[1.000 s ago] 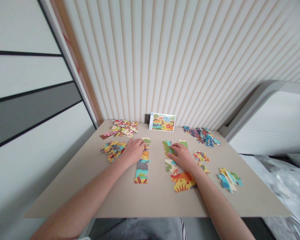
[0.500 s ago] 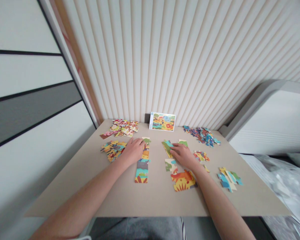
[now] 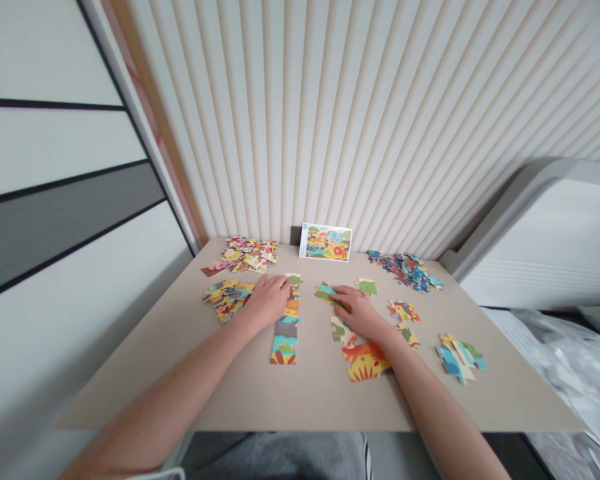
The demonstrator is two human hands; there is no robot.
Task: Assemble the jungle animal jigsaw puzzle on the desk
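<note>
A narrow strip of joined jigsaw pieces (image 3: 286,331) lies upright on the table, with a frog and water at its near end. My left hand (image 3: 268,300) rests palm down at the strip's upper left, fingers extended onto its edge. To the right, my right hand (image 3: 356,309) has its fingers on a green and blue puzzle piece (image 3: 324,292), partly covering it. Just below that hand are a tree piece (image 3: 338,330) and a joined orange-and-yellow lion section (image 3: 364,363), overlapped by my wrist. A green piece (image 3: 367,287) lies beyond the fingers.
A picture card (image 3: 325,242) leans against the ribbed wall. Heaps of pieces lie at the back left (image 3: 250,255), left (image 3: 226,299) and back right (image 3: 409,272). More pieces lie at right (image 3: 460,358), with small joined groups (image 3: 404,311) nearer my right arm.
My right hand has shifted slightly left, turning and sliding the green and blue puzzle piece left. The green piece behind it is more exposed. My left hand stays in place.
</note>
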